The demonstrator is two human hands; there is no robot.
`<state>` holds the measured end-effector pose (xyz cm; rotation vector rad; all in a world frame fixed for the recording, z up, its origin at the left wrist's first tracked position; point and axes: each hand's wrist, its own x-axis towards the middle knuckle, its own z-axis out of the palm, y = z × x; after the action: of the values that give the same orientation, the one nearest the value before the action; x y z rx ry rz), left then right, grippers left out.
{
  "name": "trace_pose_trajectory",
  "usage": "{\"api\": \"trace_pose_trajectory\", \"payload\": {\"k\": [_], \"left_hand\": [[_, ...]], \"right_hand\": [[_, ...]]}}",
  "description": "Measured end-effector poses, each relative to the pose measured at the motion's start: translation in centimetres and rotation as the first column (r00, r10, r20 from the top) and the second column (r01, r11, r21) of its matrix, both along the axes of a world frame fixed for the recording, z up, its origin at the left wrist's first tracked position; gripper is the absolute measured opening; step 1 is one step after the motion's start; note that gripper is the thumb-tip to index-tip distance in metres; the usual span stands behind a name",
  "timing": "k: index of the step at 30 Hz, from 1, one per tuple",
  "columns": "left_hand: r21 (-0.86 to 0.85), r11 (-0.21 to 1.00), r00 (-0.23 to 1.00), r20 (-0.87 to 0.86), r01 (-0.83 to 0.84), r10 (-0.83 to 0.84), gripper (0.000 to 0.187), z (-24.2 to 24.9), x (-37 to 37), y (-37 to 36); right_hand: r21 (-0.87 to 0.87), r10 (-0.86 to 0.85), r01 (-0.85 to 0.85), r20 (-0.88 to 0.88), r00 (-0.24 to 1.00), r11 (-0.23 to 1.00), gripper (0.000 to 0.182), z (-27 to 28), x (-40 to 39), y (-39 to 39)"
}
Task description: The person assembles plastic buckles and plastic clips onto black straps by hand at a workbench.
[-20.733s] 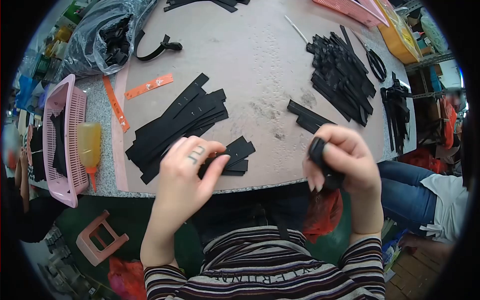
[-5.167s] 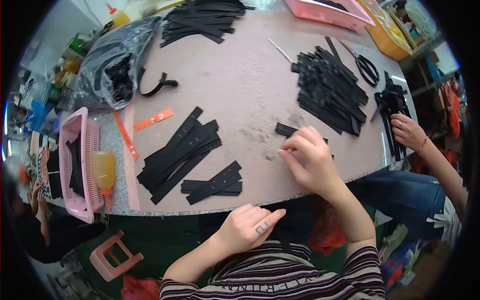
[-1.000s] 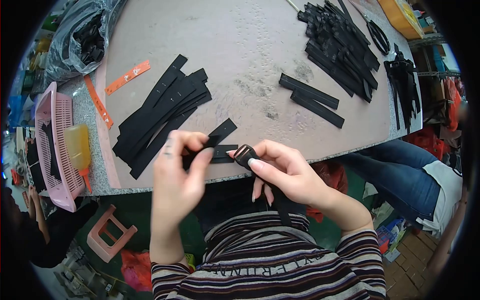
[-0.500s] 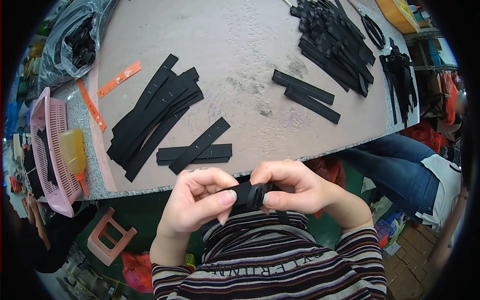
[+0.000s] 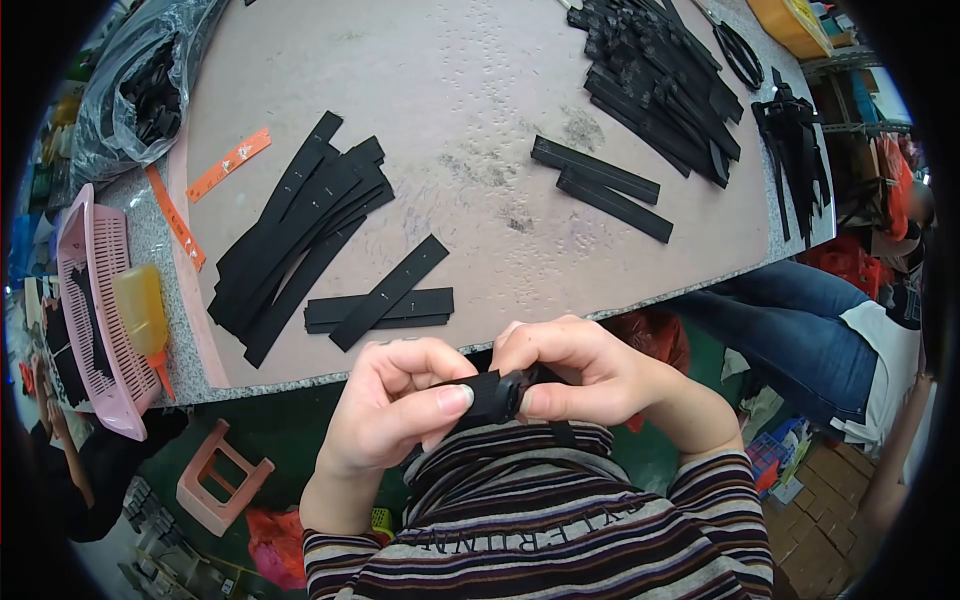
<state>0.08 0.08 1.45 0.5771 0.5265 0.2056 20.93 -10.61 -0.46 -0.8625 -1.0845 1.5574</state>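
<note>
Just in front of the table edge, my left hand (image 5: 395, 405) pinches a black strap (image 5: 484, 399) between thumb and fingers. My right hand (image 5: 580, 372) grips a black plastic buckle (image 5: 516, 394) at the strap's right end, thumb pressed near its edge. How the strap passes through the buckle is hidden by my fingers. Beyond my left hand, a few black strips (image 5: 390, 293) lie crossed on the table. Farther left is a fanned stack of black strips (image 5: 300, 220), some with small white marks.
Two strips (image 5: 612, 190) lie right of centre, near a large black pile (image 5: 660, 85) and scissors (image 5: 738, 55). Orange rulers (image 5: 230, 165), a pink basket (image 5: 110, 250), a yellow bottle (image 5: 140, 310) and a plastic bag (image 5: 110, 110) are at left. A person in jeans (image 5: 780, 330) is at right.
The buckle has tilted slightly in my fingers and the strap shows more beside it. The table's contents shift a little left in view. Both hands keep their hold.
</note>
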Motion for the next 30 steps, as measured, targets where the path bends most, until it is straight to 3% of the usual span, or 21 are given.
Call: {"api": "trace_pose_trajectory", "payload": {"k": [5,8,14,20,23,26,30], "left_hand": [[0.032,0.999,1.0,0.02,0.016,-0.017,0.013,-0.1,0.1,0.2],[0.083,0.995,0.996,-0.075,0.056,-0.049,0.012,0.3,0.2,0.2],[0.253,0.966,0.995,0.065,0.059,-0.078,0.01,-0.2,0.0,0.8],[0.436,0.891,0.984,0.059,0.127,-0.169,0.009,-0.4,0.1,1.4],[0.517,0.854,0.992,0.071,0.056,-0.108,0.009,-0.7,0.3,0.8],[0.501,0.862,0.997,-0.018,0.075,-0.077,0.01,-0.1,0.1,0.7],[0.549,0.834,0.997,0.005,0.058,-0.072,0.01,0.1,0.2,0.3]], "right_hand": [[-0.043,-0.002,0.001,-0.024,1.0,0.999,0.017,0.4,-0.2,0.1],[-0.088,-0.027,0.025,-0.024,0.999,0.996,0.017,0.7,-0.2,0.1],[0.001,-0.021,0.021,-0.021,1.0,1.0,0.017,0.3,-0.4,0.1],[0.117,-0.01,0.001,0.075,0.997,0.993,0.016,0.3,-0.6,0.4],[-0.048,0.077,-0.076,0.018,0.997,0.996,0.017,0.9,0.2,0.3],[-0.078,0.099,-0.097,0.026,0.995,0.992,0.017,1.0,0.5,0.4],[-0.033,0.079,-0.077,0.044,0.996,0.996,0.018,0.9,0.2,0.5]]}}
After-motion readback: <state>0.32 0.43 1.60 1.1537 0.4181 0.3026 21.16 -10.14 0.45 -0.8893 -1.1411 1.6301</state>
